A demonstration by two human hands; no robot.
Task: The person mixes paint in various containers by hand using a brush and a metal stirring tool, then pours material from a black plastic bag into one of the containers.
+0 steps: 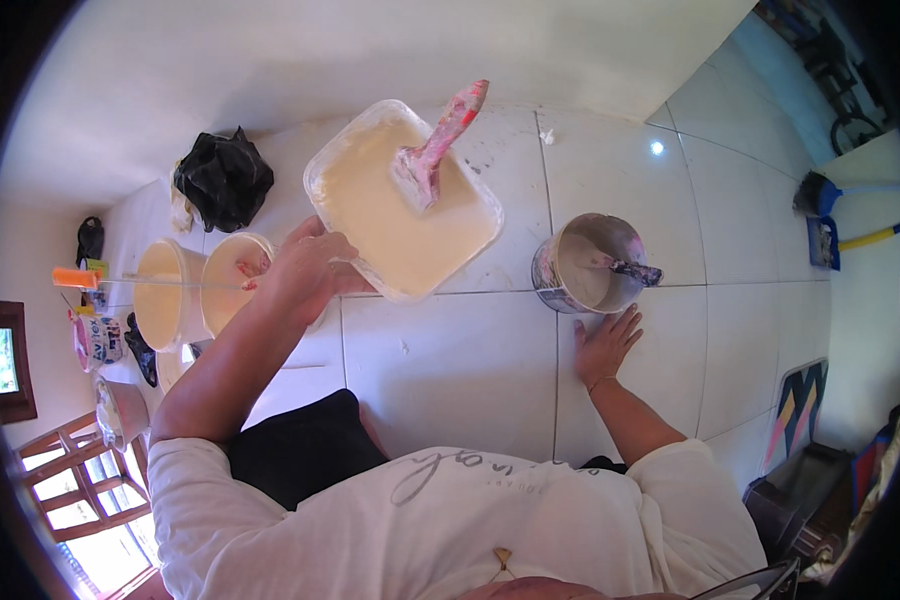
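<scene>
My left hand [315, 262] grips the near left edge of a squarish white tub [463, 264], fingers closed on its rim. The tub is tilted and holds cream-coloured paint [370, 200]. A paintbrush with a pink, paint-smeared handle [453, 125] rests in it, bristles down in the paint, handle leaning to the far right. To the right, a round paint-stained can [547, 285] holds greyish liquid and a second, dark-handled brush [635, 271]. My right hand [606, 348] is open beside the can's near side, fingers spread; whether it touches the can I cannot tell.
Two cream buckets [160, 300] stand left of my left arm, with an orange-handled rod [75, 278] across them. A black plastic bag [225, 180] lies by the far wall [370, 50]. A broom [820, 193] and a dustpan [823, 243] are at right on the tiled floor [450, 350].
</scene>
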